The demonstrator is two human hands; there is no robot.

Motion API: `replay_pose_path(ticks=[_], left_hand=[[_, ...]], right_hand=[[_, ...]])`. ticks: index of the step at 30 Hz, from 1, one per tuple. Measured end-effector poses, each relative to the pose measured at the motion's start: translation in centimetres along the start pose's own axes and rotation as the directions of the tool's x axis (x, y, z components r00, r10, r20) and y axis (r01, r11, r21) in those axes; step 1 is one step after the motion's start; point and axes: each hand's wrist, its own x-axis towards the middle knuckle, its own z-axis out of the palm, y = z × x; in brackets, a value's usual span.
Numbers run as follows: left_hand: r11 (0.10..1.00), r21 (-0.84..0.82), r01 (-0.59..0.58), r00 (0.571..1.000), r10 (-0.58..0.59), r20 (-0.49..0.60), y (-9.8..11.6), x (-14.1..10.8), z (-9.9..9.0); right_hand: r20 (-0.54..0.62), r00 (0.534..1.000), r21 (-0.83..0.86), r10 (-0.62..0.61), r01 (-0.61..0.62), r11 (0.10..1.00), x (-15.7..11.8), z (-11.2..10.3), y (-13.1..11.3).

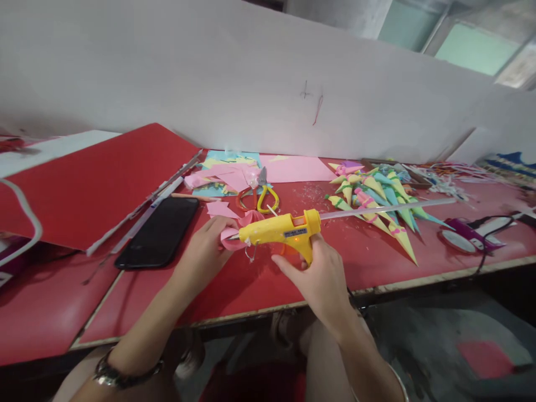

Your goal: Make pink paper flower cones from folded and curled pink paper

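Note:
My right hand [320, 276] is wrapped round the handle of a yellow hot glue gun [272, 229], whose small orange light glows. From its back end a long translucent glue stick [389, 207] sticks out to the right. The nozzle points left and meets a pink paper piece [231, 240], curled into a small shape. That paper is pinched in the fingers of my left hand [207, 245]. Thin strands of glue hang under the nozzle. Just behind the gun lie scissors [268, 196] with one red and one yellow handle loop. Part of the pink paper is hidden behind my fingers.
A black phone [161, 231] lies left of my left hand, beside a large red sheet [104, 178]. Pink paper scraps [230, 173] are heaped behind the scissors. Several paper cones [385, 195] are piled at the right, near a purple device with a cable [481, 234]. A white wall [251, 84] stands behind.

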Motion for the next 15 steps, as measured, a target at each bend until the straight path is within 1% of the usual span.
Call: replay_pose_path(ticks=[3, 6, 8, 10, 12, 15], left_hand=[[0.997, 0.076, 0.013, 0.997, -0.018, 0.076, 0.06, -0.07, 0.07], [0.967, 0.253, 0.005, 0.989, -0.041, 0.139, 0.27, -0.08, -0.25], [0.929, 0.369, -0.024, 0.989, -0.032, 0.144, 0.40, -0.06, -0.51], [0.894, 0.446, -0.047, 0.991, -0.016, 0.136, 0.49, -0.03, -0.69], [0.874, 0.482, -0.063, 0.991, -0.003, 0.135, 0.54, 0.00, -0.78], [0.870, 0.488, -0.061, 0.990, -0.008, 0.138, 0.54, 0.05, -0.76]], right_hand=[[-0.001, 1.000, -0.005, 0.028, -0.029, 1.000, 0.00, -0.02, 0.00], [0.031, 0.998, 0.024, 0.052, -0.053, 0.998, -0.05, -0.07, 0.07], [0.062, 0.996, 0.064, 0.065, -0.069, 0.996, -0.09, -0.11, 0.15], [0.084, 0.993, 0.099, 0.078, -0.086, 0.991, -0.10, -0.15, 0.22], [0.098, 0.991, 0.116, 0.090, -0.101, 0.988, -0.08, -0.18, 0.26], [0.120, 0.987, 0.137, 0.102, -0.118, 0.984, -0.03, -0.17, 0.27]])
